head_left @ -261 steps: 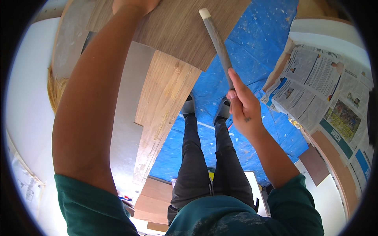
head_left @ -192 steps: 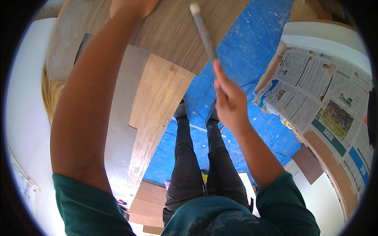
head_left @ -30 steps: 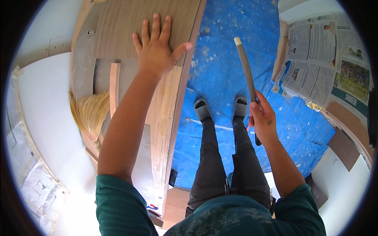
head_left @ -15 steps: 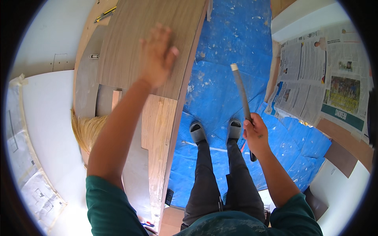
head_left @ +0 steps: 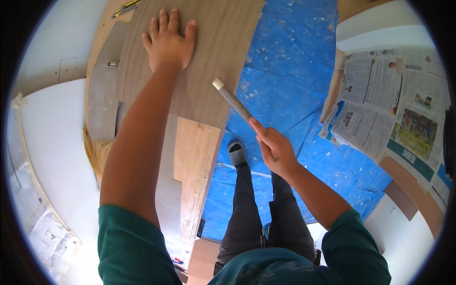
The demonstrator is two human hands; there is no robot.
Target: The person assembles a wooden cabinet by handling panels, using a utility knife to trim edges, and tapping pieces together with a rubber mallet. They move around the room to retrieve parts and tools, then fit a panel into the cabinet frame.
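Note:
My left hand (head_left: 171, 47) lies flat with fingers spread on a brown wood-grain panel (head_left: 209, 52) at the upper middle. In my right hand (head_left: 278, 149) is a slim grey-brown rod-shaped tool (head_left: 235, 104), its pale blunt tip pointing up and left over the panel's right edge. My fingers wrap its lower part, and the end below my grip is hidden. The panel rests over a bare pale wood board (head_left: 194, 152), which runs toward me along the left of my legs.
Blue sheeting (head_left: 289, 57) with pale specks covers the floor. Newspaper (head_left: 380, 109) is spread over a surface on the right. A blond-bristled brush (head_left: 96, 152) lies behind my left forearm. A yellow and black cutter (head_left: 126, 8) sits at the far left. A grey slipper (head_left: 236, 153) stands on the sheeting.
My left hand has moved farther away and left, and now rests still on the panel. My right hand has moved left and up, swinging the tool's tip over the panel's edge.

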